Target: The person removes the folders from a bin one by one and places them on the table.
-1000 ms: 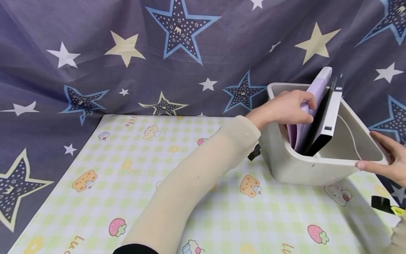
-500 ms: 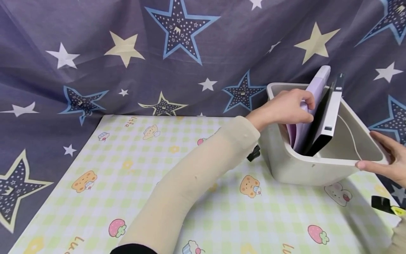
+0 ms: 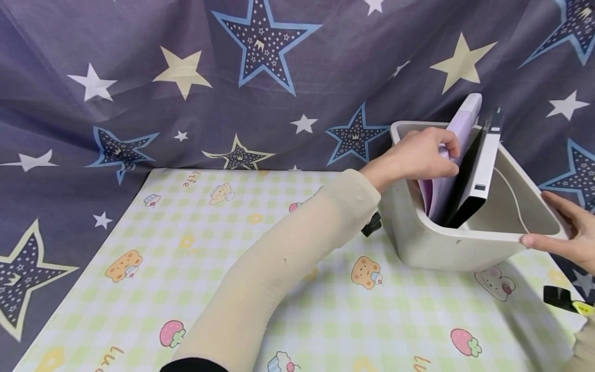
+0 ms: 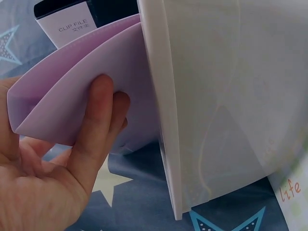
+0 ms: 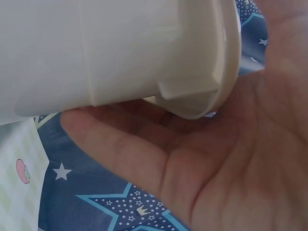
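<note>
A light purple file folder (image 3: 460, 123) stands upright and leaning in the off-white bin (image 3: 446, 254), its top above the rim. My left hand (image 3: 424, 156) pinches it by its near edge, and in the left wrist view the fingers lie along the outer face of the purple folder (image 4: 134, 94). Right behind it leans a black and white file box (image 3: 486, 160), labelled CLIP FILE on the file box's end (image 4: 74, 26). My right hand (image 3: 578, 235) grips the bin's front right corner, thumb at the rim; in the right wrist view its fingers (image 5: 115, 144) reach under the bin's wall.
A pale cord (image 3: 512, 194) hangs over the bin's inner right side. The bin stands on a green checked tablecloth (image 3: 260, 237) near the right edge. A dark star-patterned curtain (image 3: 186, 129) hangs close behind the table.
The purple folder has risen slightly and shifted a little left with my left hand. The right hand and the bin stay about where they were.
</note>
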`<move>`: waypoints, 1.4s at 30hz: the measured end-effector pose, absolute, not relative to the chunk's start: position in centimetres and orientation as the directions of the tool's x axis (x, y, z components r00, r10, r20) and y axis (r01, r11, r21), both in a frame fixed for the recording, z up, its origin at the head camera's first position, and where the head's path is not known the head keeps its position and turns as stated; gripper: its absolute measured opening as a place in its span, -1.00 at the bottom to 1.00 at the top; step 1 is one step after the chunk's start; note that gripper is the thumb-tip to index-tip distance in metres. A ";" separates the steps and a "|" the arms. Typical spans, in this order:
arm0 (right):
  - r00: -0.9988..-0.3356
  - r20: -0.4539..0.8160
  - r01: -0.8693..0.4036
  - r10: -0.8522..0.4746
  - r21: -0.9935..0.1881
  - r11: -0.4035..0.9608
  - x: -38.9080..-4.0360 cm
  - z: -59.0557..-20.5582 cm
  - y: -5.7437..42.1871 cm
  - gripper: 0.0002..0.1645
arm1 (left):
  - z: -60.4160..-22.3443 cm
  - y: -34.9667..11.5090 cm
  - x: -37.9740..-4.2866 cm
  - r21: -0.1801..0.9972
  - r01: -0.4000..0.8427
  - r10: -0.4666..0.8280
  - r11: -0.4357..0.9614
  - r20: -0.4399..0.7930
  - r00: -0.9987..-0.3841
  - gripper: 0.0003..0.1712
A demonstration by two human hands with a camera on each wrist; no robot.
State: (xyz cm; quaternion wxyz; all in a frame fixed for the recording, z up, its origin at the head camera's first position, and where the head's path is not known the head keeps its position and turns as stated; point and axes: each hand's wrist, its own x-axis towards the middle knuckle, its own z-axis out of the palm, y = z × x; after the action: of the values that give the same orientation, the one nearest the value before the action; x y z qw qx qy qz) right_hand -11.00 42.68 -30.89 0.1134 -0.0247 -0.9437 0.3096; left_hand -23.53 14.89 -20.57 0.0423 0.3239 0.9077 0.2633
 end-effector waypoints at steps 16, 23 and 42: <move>-0.977 0.170 0.001 0.125 -0.589 0.808 -10.9 -31.0 42.6 0.18 | -19.1 13.8 -23.2 0.531 0.591 0.627 0.607 0.136 -0.767 -0.75; -0.975 0.190 -0.021 0.114 -0.589 0.808 -11.1 -30.8 42.9 0.19 | -18.9 13.2 -23.3 0.570 0.588 0.642 0.574 0.133 -0.755 -0.72; -0.979 0.164 0.001 0.119 -0.585 0.811 -11.2 -31.1 43.1 0.20 | -20.0 12.2 -24.9 0.686 0.483 0.629 0.544 0.048 -0.776 -0.62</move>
State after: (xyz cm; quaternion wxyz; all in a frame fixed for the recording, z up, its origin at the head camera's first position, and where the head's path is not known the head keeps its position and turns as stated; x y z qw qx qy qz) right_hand -11.20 43.07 -31.11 0.0969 -0.0316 -0.9466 0.3058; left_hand -24.86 12.25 -19.96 0.1023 0.3186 0.8726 0.3558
